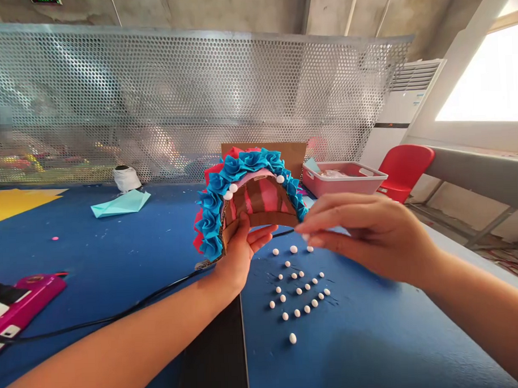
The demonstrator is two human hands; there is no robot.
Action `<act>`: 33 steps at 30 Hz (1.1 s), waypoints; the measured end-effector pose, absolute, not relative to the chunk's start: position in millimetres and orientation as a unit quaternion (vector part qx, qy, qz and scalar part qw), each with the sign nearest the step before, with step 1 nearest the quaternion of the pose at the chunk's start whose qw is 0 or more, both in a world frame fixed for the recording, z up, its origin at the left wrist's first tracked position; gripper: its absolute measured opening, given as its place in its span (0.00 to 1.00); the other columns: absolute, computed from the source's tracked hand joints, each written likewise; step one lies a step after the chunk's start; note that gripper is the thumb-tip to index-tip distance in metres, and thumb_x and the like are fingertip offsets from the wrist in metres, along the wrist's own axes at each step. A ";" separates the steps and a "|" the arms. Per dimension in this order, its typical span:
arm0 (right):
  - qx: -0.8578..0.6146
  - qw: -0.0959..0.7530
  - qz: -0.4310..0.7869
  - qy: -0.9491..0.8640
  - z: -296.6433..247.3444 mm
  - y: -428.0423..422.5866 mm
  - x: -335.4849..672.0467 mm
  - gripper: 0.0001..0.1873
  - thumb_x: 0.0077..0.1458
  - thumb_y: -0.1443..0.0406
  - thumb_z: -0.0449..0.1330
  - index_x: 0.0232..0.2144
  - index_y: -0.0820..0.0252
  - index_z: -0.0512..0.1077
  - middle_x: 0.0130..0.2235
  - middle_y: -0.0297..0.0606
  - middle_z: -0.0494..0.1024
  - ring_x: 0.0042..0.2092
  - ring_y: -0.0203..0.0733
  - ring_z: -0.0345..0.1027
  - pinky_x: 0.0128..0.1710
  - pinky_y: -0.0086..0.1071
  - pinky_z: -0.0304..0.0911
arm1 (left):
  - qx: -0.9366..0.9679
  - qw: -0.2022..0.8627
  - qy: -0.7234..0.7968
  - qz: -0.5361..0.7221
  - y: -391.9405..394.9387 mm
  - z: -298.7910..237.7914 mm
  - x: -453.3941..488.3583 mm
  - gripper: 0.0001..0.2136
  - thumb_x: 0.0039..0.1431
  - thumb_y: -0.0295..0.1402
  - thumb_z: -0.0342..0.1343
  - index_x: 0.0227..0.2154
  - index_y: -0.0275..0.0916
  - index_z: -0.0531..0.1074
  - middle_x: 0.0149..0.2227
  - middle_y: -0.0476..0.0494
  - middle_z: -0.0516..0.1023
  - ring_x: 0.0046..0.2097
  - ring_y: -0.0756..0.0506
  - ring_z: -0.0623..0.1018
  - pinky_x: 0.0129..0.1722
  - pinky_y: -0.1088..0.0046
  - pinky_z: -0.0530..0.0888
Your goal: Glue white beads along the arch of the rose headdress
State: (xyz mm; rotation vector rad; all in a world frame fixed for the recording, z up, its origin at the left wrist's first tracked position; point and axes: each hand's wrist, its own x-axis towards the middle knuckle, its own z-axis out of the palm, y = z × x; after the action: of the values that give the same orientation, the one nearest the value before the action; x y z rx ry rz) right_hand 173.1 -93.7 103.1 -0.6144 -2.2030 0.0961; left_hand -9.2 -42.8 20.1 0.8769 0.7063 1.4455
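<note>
At frame centre, my left hand (234, 257) gripped the flowered cardboard arch (261, 197); right of it, my right hand (373, 235) pinched a small white ball (306, 237).

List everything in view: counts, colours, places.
Table: one, blue, beneath
Arch: one, brown, centre
Paper flowers: several, blue, on arch
Red paper: several, red, behind flowers
Balls: about twenty, white, on table; three on arch
Bead: one, pink, table's left
Power strip: one, magenta, left edge
Cable: one, black, across table
Folded paper: one, turquoise, left
Sheets: uncounted, yellow, far left
Bundle: one, white, back left
Basket: one, pink, back right
Board: one, brown, behind arch
Screen: one, silver, back
Chair: one, red, right
Air conditioner: one, white, back right
Left grip: one, holding arch
Right grip: one, beside arch, pinching something white
</note>
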 end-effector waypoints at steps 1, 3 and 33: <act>-0.256 0.441 -0.009 -0.860 107.4 -92.3 170.0 0.07 0.54 0.68 0.61 0.36 0.52 0.76 0.34 0.31 0.79 0.35 0.33 0.72 0.36 0.27 0.69 | 0.386 0.604 0.307 0.626 -43.0 20.6 -8.8 0.19 0.58 0.42 0.53 0.50 0.41 0.67 0.44 0.40 0.80 0.37 0.43 0.82 0.39 0.67 0.76; -0.284 0.488 -0.086 -0.821 112.7 -87.8 163.9 0.06 0.53 0.68 0.62 0.34 0.51 0.75 0.34 0.30 0.78 0.35 0.34 0.72 0.36 0.29 0.70 | 0.397 0.593 0.315 0.626 -43.8 22.4 -8.3 0.19 0.58 0.40 0.54 0.51 0.41 0.66 0.43 0.39 0.80 0.37 0.42 0.82 0.38 0.67 0.76; -0.324 0.577 -0.172 -0.729 105.1 -67.9 142.7 0.06 0.53 0.69 0.61 0.33 0.52 0.75 0.34 0.33 0.78 0.32 0.34 0.72 0.33 0.31 0.70 | 0.416 0.578 0.308 0.630 -44.4 20.9 -9.1 0.19 0.55 0.41 0.57 0.49 0.40 0.68 0.43 0.38 0.80 0.36 0.40 0.82 0.37 0.65 0.76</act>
State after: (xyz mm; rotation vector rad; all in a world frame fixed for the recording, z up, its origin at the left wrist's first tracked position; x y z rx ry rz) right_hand 142.7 -67.9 105.1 -0.7585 -1.7068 -0.4024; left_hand -9.1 -44.4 20.9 0.9737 0.7202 1.4744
